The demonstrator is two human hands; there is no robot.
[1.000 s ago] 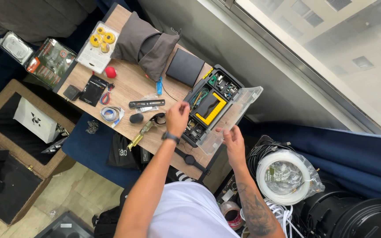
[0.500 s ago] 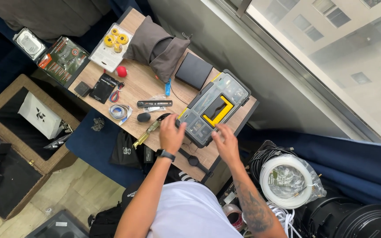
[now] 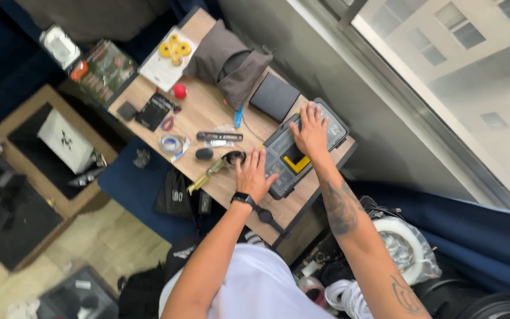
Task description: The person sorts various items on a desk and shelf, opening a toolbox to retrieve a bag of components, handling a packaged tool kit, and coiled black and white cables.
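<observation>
A grey organiser case with a clear lid and yellow handle lies closed at the right end of a wooden table. My right hand lies flat on the lid's far part, fingers spread. At the case's near left corner my left hand, with a dark watch on the wrist, rests with fingers apart and holds nothing.
On the table lie a grey fabric pouch, a black flat box, a card of yellow rolls, a red ball, a brass tool and small cables. White coiled tubing sits lower right. A window runs along the right.
The case lid, open one second ago, has come down shut. My right hand moved from the lid's near edge up onto its top; my left hand shifted to the case's near corner.
</observation>
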